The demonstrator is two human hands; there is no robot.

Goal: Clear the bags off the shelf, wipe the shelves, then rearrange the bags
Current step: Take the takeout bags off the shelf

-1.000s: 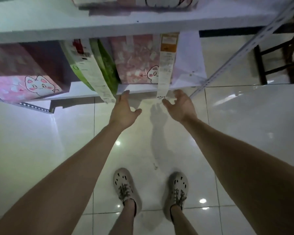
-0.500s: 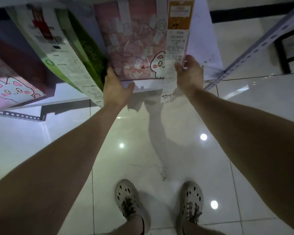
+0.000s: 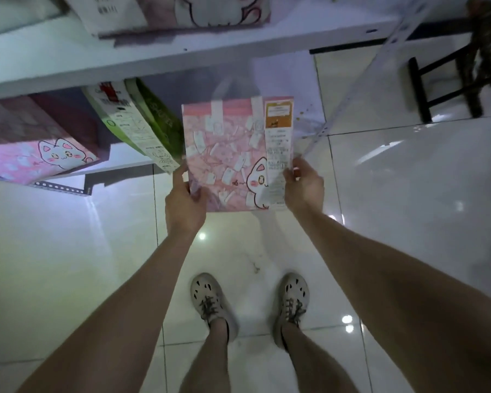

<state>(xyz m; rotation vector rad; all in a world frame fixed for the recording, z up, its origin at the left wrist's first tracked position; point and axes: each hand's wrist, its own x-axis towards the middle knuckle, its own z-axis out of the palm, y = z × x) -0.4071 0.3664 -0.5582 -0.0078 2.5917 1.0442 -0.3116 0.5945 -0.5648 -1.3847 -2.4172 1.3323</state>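
Pink bag (image 3: pixel 233 154), hands gripping side edges

We list one floor (image 3: pixel 408 194) of large, glossy pale tiles with thin grey grout lines, showing a faint dark vein near its middle. We count several small round light reflections (image 3: pixel 202 236) on its shine. At upper right we enter a dark-framed stool (image 3: pixel 419 90) standing on the tiles and a dark skirting strip (image 3: pixel 349 46) behind it.
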